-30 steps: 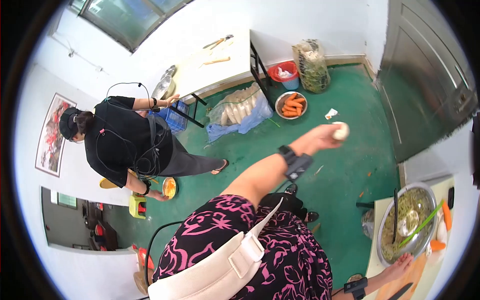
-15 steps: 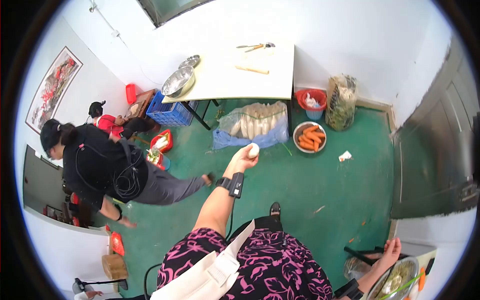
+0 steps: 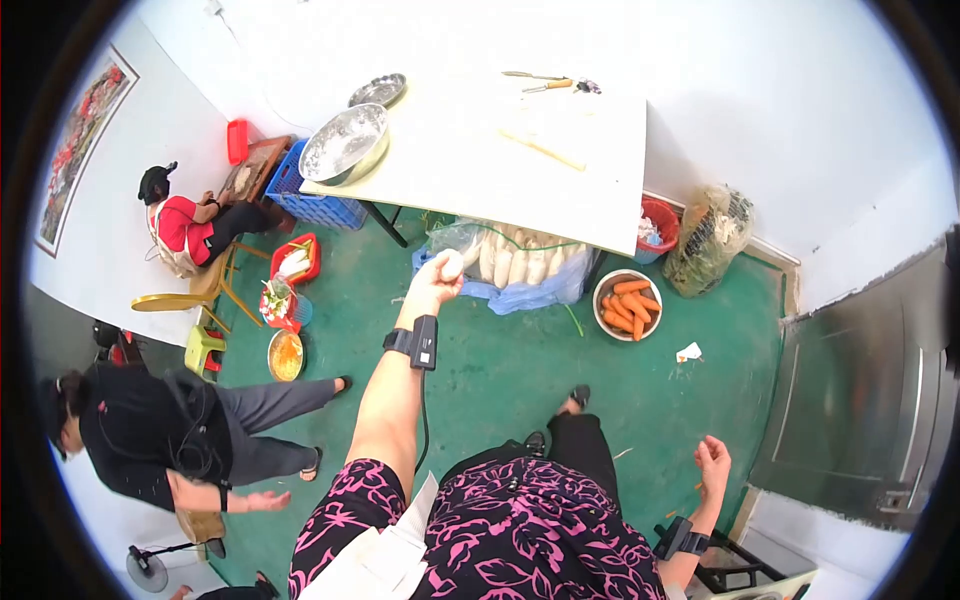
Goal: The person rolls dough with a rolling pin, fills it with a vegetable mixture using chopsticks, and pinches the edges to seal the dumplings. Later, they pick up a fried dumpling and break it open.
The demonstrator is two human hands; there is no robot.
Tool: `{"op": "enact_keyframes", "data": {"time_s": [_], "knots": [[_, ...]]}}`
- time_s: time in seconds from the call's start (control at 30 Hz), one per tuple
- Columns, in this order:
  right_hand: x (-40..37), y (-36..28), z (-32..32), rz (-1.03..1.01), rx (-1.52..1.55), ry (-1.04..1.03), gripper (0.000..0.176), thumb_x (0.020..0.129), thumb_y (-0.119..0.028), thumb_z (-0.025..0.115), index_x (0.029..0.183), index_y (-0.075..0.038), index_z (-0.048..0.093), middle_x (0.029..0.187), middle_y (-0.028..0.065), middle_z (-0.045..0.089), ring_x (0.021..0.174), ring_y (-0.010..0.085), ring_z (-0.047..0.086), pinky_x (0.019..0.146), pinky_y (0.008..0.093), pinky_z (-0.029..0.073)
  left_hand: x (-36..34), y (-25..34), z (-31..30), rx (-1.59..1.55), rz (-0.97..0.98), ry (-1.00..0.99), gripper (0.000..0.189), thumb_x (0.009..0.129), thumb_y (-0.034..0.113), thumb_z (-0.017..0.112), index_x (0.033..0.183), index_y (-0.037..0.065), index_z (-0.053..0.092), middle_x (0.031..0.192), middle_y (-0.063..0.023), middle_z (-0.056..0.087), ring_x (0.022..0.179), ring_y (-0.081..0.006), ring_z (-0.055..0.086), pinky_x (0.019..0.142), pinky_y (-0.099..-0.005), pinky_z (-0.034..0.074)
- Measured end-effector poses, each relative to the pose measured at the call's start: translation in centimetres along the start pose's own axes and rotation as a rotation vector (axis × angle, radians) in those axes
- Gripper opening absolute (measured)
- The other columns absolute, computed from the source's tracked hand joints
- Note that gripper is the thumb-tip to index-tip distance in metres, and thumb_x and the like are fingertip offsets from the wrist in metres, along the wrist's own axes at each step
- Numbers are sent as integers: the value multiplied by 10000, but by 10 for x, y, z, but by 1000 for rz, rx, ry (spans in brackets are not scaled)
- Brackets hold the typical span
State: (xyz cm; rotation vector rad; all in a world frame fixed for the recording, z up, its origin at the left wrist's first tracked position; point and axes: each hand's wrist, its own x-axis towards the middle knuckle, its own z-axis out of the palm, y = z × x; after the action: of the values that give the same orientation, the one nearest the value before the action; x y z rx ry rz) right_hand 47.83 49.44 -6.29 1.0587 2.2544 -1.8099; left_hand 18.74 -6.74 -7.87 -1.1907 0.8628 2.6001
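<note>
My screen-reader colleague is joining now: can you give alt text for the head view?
The left hand holds a white vegetable piece out over the green floor, toward a bag of white radishes under a white table. The right hand hangs low; a bowl of carrots sits nearby.

A big metal bowl (image 3: 345, 145) sits on the left end of the table (image 3: 480, 170). A bag of radishes (image 3: 515, 265) lies under the table. A bowl of carrots (image 3: 627, 303) stands on the floor to its right. The left hand (image 3: 432, 288), with a radish piece (image 3: 451, 264) in it, is by the bag's left end.
</note>
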Motion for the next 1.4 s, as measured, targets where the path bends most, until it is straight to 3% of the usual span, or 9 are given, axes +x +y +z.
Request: {"op": "enact_keyframes", "data": {"time_s": [0.33, 0.53, 0.8, 0.9, 0.97, 1.03, 1.2, 1.33, 1.4], "knots": [[220, -78, 89, 16, -23, 26, 243, 799, -100, 581, 1003, 25, 542, 832, 30, 558, 731, 96, 529, 637, 224, 456, 102, 81, 144, -209, -58, 59, 305, 788, 185, 611, 1010, 27, 473, 937, -153, 533, 822, -276, 536, 695, -377, 439], [356, -256, 305, -699, -466, -330, 262, 765, -164, 595, 957, 10, 558, 836, 147, 577, 742, 267, 568, 682, 323, 448, 142, 160, 134, -247, 65, 84, 244, 813, 196, 578, 985, 40, 502, 948, -116, 545, 846, -253, 529, 719, -351, 446], [343, -336, 479, -948, -764, -298, 477, 618, -143, 698, 1043, -29, 513, 1005, 160, 509, 917, 331, 497, 777, 401, 415, 216, 251, 148, -21, 151, 284, 191, 799, 130, 593, 966, 97, 506, 938, -64, 549, 824, -194, 543, 699, -333, 458], [345, -323, 486, -827, -894, -211, 494, 598, -157, 702, 1042, -33, 524, 990, 159, 514, 899, 335, 500, 772, 410, 413, 295, 279, 139, 128, 208, 17, 221, 761, 129, 624, 957, 85, 532, 904, -81, 567, 810, -209, 550, 705, -339, 462], [358, -319, 489, -846, -908, -185, 448, 610, -142, 686, 1021, -35, 544, 983, 154, 514, 892, 333, 496, 779, 410, 406, 291, 283, 165, 1183, 764, -206, 290, 696, 108, 649, 958, 36, 546, 912, -135, 575, 781, -264, 563, 721, -347, 463], [363, -314, 490, -835, -903, -202, 396, 627, -114, 668, 1000, -36, 560, 985, 155, 506, 902, 329, 481, 798, 405, 395, 310, 287, 182, 1499, 1264, -165, 311, 663, 103, 669, 938, 8, 558, 868, -153, 592, 731, -282, 572, 685, -343, 476], [352, -324, 500, -712, -879, -207, 378, 643, -81, 657, 1007, -43, 562, 1001, 155, 488, 932, 321, 449, 826, 396, 380, 384, 287, 217, 498, 375, 248, 380, 637, 217, 705, 852, -64, 567, 804, -167, 614, 730, -242, 600, 579, -316, 483], [353, -329, 497, -706, -875, -185, 369, 648, -77, 660, 1004, -48, 564, 1007, 150, 487, 932, 316, 448, 824, 390, 382, 391, 301, 207, 1443, 719, 394, 525, 562, 329, 729, 860, -79, 587, 785, -192, 623, 728, -225, 621, 577, -320, 485], [348, -331, 499, -675, -854, -171, 362, 650, -74, 660, 998, -48, 565, 1007, 151, 488, 932, 316, 448, 821, 391, 381, 390, 313, 195, 1234, 435, 256, 530, 573, 334, 726, 885, -72, 589, 833, -201, 623, 729, -264, 620, 607, -342, 484]]}}
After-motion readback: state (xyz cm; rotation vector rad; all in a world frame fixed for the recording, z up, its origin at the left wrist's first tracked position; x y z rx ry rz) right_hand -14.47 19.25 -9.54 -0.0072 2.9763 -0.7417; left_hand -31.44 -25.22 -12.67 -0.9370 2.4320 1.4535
